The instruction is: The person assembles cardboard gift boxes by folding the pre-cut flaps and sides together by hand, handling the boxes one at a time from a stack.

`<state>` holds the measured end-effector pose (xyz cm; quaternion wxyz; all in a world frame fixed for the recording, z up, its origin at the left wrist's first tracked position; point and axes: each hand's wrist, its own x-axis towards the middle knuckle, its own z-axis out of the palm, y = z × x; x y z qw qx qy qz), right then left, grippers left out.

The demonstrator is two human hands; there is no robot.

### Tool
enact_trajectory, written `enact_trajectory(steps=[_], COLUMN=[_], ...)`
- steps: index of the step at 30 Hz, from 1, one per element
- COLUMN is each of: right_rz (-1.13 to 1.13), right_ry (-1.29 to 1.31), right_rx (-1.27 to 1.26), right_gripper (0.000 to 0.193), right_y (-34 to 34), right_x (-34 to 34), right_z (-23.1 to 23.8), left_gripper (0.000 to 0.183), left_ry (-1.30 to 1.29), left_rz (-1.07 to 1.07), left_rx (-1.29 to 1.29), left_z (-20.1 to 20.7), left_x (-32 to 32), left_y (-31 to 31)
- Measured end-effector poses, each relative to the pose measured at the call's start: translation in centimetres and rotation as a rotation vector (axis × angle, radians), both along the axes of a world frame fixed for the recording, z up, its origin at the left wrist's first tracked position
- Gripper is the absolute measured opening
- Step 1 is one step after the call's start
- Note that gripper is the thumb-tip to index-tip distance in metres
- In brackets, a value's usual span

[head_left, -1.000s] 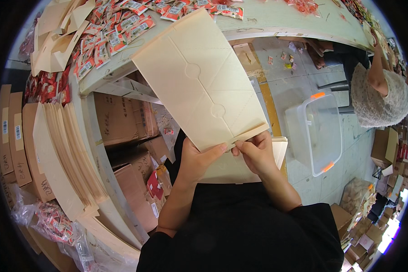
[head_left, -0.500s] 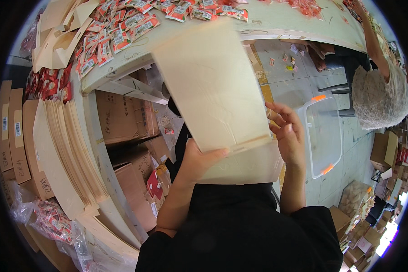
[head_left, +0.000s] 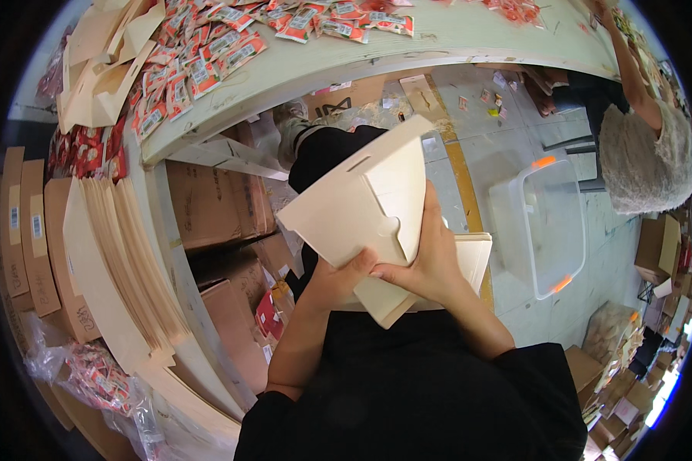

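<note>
A cream paperboard box blank (head_left: 334,203), partly folded, is held tilted above my lap. It shows a narrow slot near its upper edge, a small round notch and a flap raised on its right. My left hand (head_left: 338,278) pinches its lower left part, thumb on top and the other fingers hidden beneath. My right hand (head_left: 432,265) grips the right side, thumb near the left thumb and fingers along the raised flap. Beneath the blank, more flat cream paperboard (head_left: 474,260) rests on my lap, mostly covered.
Red-and-white small packets (head_left: 234,48) are heaped on the table (head_left: 446,38) ahead. Stacked flat blanks (head_left: 123,253) stand at the left, with folded cream boxes (head_left: 100,84) beyond. A clear plastic bin (head_left: 550,230) is on the floor at right; another person (head_left: 642,154) sits far right.
The blank has swung round and come down nearer my lap, and its flap is now folded up. My right hand has moved left from the edge and closed on it.
</note>
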<state>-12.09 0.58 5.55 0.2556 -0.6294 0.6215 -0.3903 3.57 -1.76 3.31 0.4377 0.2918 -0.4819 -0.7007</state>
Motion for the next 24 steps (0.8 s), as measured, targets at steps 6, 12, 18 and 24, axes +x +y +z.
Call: enact_trajectory(steps=[6,12,18,24], right_rz=[-0.010,-0.173,-0.163,0.200], right_ry=[-0.109,0.077,0.091,-0.029], right_rx=[0.067,-0.205,-0.558,-0.209], right_gripper=[0.091,0.061,0.038,0.039], right_y=[0.2,-0.6,0.6,0.2], right_x=[0.6,-1.6,0.5,5.1], right_z=[0.1,1.7,2.2,4.5], left_gripper=[0.037,0.030,0.031,0.033], left_ry=[-0.038,-0.373,-0.088,-0.128], left_rz=[-0.175,0.014,0.350,0.425], left_rx=[0.057,-0.107,0.116,-0.045], left_z=[1.4,0.0,-1.3,-1.8], left_x=[1.5,1.1,-0.5,-1.9], left_y=[-0.5,-0.3,0.4,1.8])
